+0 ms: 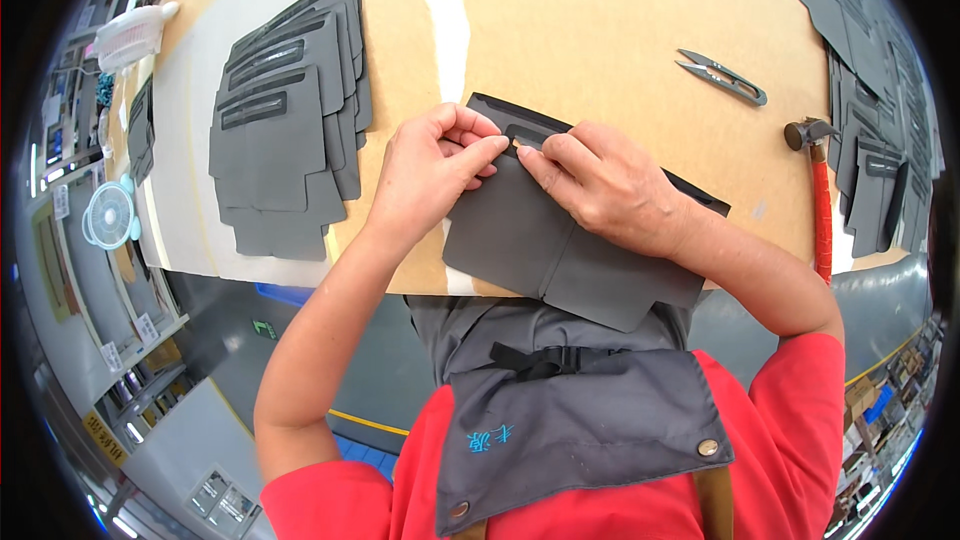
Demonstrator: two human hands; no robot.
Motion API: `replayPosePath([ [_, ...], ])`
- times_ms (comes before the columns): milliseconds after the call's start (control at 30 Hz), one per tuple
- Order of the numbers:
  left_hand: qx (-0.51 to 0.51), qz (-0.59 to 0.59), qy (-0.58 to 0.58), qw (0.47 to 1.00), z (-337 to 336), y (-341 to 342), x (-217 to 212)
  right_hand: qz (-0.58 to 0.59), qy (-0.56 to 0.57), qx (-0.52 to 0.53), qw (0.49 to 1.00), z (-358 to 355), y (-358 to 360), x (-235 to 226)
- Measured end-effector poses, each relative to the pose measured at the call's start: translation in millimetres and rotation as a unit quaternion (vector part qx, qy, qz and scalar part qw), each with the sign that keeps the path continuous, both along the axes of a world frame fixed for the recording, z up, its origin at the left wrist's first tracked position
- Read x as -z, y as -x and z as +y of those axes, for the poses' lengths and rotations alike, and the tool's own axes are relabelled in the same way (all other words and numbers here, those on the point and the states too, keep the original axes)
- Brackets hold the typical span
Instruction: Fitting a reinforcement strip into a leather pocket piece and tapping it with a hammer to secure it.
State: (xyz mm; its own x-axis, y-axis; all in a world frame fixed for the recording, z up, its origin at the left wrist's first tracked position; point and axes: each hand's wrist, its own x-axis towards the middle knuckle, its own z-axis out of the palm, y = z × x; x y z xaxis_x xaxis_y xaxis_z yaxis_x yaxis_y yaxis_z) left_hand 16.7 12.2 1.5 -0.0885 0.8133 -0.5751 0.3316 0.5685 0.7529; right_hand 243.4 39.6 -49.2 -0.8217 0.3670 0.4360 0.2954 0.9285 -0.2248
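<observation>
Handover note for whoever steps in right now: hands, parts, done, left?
Left hand: fingertips pinch the top edge of the dark grey cut piece by its slot.
Right hand: fingers press at the same slot, something small and pale at the fingertips; cannot tell what.
Piece lies flat at the near edge of the table.
Done, as it seems: stack of like grey pieces to the left.
Left: more pieces at the right; thread snips and hammer lie untouched.

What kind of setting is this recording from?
Most likely a leather-goods or bag-making workshop bench. Both hands, left hand and right hand, press a dark grey cut panel; a stack of matching panels, thread snips and a red-handled hammer lie nearby.
</observation>
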Motion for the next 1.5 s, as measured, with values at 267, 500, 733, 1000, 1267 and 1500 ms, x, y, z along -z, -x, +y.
replayPosePath([
  [267, 0.215, 0.236, -0.384, 0.866, -40, 0, 21, -0.023, 0.020, -0.005, 1.000, 2, 1, -4],
  [500, 0.220, 0.284, -0.429, 0.829, -49, -6, 32, -0.009, 0.115, 0.026, 0.993, 4, -4, -4],
  [733, 0.211, 0.301, -0.445, 0.817, -54, -8, 37, 0.052, 0.153, 0.052, 0.985, -6, -11, -6],
  [1000, 0.199, 0.313, -0.446, 0.814, -57, -10, 42, -0.023, 0.109, 0.021, 0.994, -9, -14, -21],
  [1267, 0.188, 0.335, -0.452, 0.805, -57, -9, 43, 0.074, 0.241, 0.087, 0.964, -12, -15, -15],
  [1500, 0.214, 0.346, -0.438, 0.802, -58, -4, 43, 0.029, 0.179, 0.056, 0.982, -5, -15, -9],
])
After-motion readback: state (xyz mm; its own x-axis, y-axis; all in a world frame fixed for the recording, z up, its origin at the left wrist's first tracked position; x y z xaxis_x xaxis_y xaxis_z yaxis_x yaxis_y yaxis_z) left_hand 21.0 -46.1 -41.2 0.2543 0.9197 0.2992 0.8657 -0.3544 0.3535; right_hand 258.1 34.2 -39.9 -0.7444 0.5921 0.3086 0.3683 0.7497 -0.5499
